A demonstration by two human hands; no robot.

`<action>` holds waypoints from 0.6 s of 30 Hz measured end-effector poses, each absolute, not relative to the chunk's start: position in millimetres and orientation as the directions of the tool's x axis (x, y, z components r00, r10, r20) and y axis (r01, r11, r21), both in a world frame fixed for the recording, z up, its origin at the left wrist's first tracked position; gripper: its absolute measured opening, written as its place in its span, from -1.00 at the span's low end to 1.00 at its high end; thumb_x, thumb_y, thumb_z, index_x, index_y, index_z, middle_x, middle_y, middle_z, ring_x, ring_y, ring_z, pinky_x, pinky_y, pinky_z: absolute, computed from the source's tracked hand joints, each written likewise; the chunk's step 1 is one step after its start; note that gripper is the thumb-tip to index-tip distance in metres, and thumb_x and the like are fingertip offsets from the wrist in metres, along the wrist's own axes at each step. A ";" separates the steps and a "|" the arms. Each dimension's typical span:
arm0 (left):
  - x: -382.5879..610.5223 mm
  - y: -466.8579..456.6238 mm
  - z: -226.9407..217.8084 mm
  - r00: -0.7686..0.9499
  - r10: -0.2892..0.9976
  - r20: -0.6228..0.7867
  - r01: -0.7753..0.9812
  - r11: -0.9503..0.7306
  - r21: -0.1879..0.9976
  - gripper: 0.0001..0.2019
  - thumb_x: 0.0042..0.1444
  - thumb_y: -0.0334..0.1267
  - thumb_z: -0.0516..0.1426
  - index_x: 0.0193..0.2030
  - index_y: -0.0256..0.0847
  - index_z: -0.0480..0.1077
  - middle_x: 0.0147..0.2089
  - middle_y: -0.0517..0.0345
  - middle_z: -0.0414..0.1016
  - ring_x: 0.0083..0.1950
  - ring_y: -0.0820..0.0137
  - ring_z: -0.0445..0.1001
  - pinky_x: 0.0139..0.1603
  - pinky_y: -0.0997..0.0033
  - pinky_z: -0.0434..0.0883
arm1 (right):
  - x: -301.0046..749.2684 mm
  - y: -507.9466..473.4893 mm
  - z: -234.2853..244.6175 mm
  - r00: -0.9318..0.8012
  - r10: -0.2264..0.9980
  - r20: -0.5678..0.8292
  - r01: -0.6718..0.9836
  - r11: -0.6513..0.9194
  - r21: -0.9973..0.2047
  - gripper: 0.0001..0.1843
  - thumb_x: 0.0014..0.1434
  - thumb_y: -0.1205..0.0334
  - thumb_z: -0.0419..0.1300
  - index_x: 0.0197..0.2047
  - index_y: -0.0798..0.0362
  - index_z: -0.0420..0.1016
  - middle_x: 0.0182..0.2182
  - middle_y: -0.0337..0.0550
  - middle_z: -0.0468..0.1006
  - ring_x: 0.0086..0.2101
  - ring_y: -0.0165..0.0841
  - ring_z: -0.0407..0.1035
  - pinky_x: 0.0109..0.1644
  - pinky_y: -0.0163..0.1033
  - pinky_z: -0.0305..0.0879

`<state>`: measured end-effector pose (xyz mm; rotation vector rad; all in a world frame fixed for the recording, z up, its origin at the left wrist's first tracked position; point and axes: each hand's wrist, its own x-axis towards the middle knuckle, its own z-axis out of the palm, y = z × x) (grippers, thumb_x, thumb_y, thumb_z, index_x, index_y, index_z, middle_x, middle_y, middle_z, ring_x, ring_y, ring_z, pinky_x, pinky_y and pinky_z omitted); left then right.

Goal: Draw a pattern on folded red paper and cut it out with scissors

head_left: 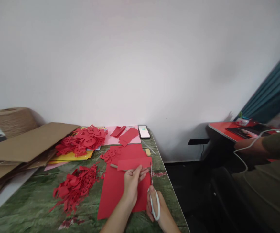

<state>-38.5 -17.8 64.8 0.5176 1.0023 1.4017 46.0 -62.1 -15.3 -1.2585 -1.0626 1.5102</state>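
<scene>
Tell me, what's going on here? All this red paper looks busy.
A person is working at a green wood-patterned table. Their left hand pinches a strip of red paper, and their right hand holds white-handled scissors with the blades at the strip's end. Beneath lies a large red sheet, beside two heaps of cut red paper shapes. To the right, another person's arm stretches toward a red-topped desk.
</scene>
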 end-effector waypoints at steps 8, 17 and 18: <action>-43.6 -11.0 62.8 -0.173 0.960 -0.220 -0.485 0.112 0.867 -0.76 -0.29 -0.20 0.31 -0.54 -0.30 0.40 -0.53 0.04 0.55 -0.36 0.27 0.54 -0.36 0.48 0.46 | 44.0 -62.3 -14.9 -0.055 0.965 -0.255 -0.174 -0.261 -0.950 -0.36 -0.19 -0.47 -0.08 -0.69 0.00 0.09 -0.93 -0.47 0.03 -0.91 -0.57 -0.05 -0.84 -0.43 -0.22; -50.3 -6.1 66.2 -0.050 0.981 -0.186 -0.323 0.160 0.933 -0.73 -0.27 -0.12 0.28 -0.58 -0.34 0.45 -0.53 -0.03 0.55 -0.40 0.26 0.54 -0.42 0.50 0.44 | 47.2 -61.2 -9.9 -0.138 0.970 -0.201 -0.135 -0.219 -0.966 -0.30 -0.13 -0.47 -0.18 -0.82 0.01 0.05 -0.98 -0.35 0.07 -0.92 -0.58 -0.05 -0.84 -0.43 -0.21; -50.7 -6.0 66.6 -0.044 0.981 -0.186 -0.318 0.163 0.934 -0.72 -0.27 -0.11 0.28 -0.57 -0.34 0.45 -0.52 -0.04 0.55 -0.39 0.26 0.54 -0.41 0.48 0.44 | 46.8 -60.8 -10.1 -0.131 0.969 -0.209 -0.136 -0.227 -0.965 -0.29 -0.14 -0.47 -0.19 -0.84 0.01 0.04 -0.98 -0.35 0.06 -0.93 -0.58 -0.05 -0.85 -0.43 -0.23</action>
